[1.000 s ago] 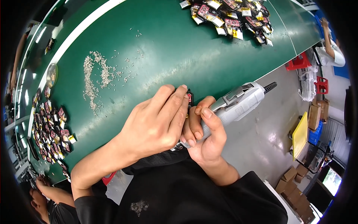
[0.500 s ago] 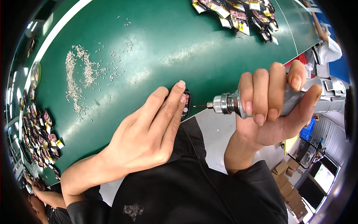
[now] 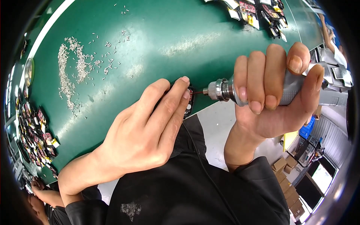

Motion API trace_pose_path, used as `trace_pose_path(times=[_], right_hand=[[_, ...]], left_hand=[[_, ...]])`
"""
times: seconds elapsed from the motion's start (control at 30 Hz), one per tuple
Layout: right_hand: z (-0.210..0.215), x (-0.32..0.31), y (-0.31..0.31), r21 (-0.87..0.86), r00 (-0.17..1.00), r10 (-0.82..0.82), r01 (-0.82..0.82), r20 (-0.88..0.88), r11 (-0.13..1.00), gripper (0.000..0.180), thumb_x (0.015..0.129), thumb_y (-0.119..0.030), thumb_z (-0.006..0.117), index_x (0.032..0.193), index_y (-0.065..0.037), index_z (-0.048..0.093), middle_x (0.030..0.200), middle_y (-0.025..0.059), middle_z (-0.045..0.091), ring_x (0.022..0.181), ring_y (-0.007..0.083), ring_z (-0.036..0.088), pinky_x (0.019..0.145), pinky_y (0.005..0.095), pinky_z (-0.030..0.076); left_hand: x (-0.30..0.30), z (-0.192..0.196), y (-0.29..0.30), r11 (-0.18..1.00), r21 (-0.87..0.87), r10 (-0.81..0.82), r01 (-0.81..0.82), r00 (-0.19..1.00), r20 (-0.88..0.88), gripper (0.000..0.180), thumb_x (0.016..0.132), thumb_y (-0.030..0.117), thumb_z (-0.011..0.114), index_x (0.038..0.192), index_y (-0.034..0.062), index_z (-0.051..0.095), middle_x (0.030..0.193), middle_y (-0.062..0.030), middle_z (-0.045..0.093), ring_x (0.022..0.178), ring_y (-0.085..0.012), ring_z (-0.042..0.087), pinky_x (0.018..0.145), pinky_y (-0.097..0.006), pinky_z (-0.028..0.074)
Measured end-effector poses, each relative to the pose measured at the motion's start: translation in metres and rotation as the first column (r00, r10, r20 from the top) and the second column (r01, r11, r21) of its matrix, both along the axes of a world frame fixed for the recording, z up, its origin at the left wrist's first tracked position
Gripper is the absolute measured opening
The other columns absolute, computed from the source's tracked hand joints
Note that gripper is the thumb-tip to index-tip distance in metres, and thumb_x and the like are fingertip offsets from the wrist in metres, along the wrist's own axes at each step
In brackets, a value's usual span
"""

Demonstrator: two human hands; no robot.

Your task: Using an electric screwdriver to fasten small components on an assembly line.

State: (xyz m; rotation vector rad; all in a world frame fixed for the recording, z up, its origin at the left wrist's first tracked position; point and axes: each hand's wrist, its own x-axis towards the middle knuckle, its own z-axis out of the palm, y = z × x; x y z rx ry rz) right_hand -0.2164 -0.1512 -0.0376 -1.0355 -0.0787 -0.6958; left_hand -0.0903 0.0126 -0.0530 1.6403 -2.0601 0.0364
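Note:
My right hand (image 3: 268, 93) is wrapped around a grey electric screwdriver (image 3: 221, 90), its fingers closed on the body. The screwdriver lies sideways, with its thin bit pointing left and its tip at a small black device (image 3: 188, 108) near the table edge. Whether the tip sits in a screw is too small to tell. My left hand (image 3: 137, 129) reaches over from the left. Its fingertips press together on the device and hold it against the table, covering much of it.
Many small silver screws (image 3: 63, 71) are scattered on the green table (image 3: 150, 33). Similar devices lie heaped at the left (image 3: 37, 131) and far right (image 3: 247, 11). A round dish (image 3: 29, 71) stands at the far left. Other people's arms show at the lower left and upper right.
My right hand has brought the screwdriver left and slightly up, so its bit now meets the device. My left hand stays on the device. The whole view has shifted a little.

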Motion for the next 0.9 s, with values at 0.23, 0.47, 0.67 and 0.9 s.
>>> trace_pose_path(times=[0.23,0.47,0.67,0.9], right_hand=[[0.005,0.003,-0.011,-0.131,0.992,0.106,-0.115,-0.069,0.985,0.035,0.1,-0.036,0.032,0.101,-0.008,0.051,0.057,-0.0013,0.041,0.046,0.0099,0.041,0.052,0.0276,0.039],[0.016,0.024,0.006,-0.241,0.994,0.082,-0.098,-0.074,0.965,0.022,0.098,-0.026,0.035,0.088,-0.007,0.042,0.052,-0.0032,0.035,0.038,0.0062,0.031,0.042,0.0228,0.033],[0.017,0.024,0.018,-0.157,0.989,-0.05,0.028,-0.14,0.987,0.014,0.095,-0.017,0.039,0.084,-0.008,0.038,0.051,-0.0016,0.035,0.037,0.0065,0.029,0.039,0.0231,0.03],[0.011,0.033,0.017,-0.159,0.981,0.191,-0.194,-0.038,0.968,0.015,0.093,-0.021,0.047,0.086,-0.008,0.042,0.047,-0.0047,0.032,0.035,0.0062,0.027,0.038,0.0228,0.029]], left_hand=[[-0.002,-0.002,0.001,1.0,-0.02,0.012,-0.013,0.999,-0.046,0.043,0.058,-0.003,0.064,0.099,-0.0156,0.06,0.109,-0.0232,0.059,0.085,-0.0301,0.056,0.062,-0.035,0.052],[-0.004,0.002,-0.001,1.0,-0.028,0.012,-0.012,1.0,-0.001,0.041,0.059,-0.002,0.064,0.098,-0.0147,0.06,0.107,-0.0215,0.059,0.088,-0.0303,0.056,0.067,-0.035,0.052],[-0.001,0.006,0.003,1.0,-0.008,0.005,-0.005,1.0,0.005,0.041,0.062,0.0,0.062,0.101,-0.0135,0.059,0.11,-0.0198,0.056,0.095,-0.0303,0.054,0.069,-0.034,0.053],[-0.005,0.008,0.022,0.996,0.067,0.055,-0.06,0.996,0.073,0.042,0.066,0.007,0.058,0.102,-0.0135,0.059,0.112,-0.0212,0.056,0.101,-0.0301,0.052,0.08,-0.031,0.052]])
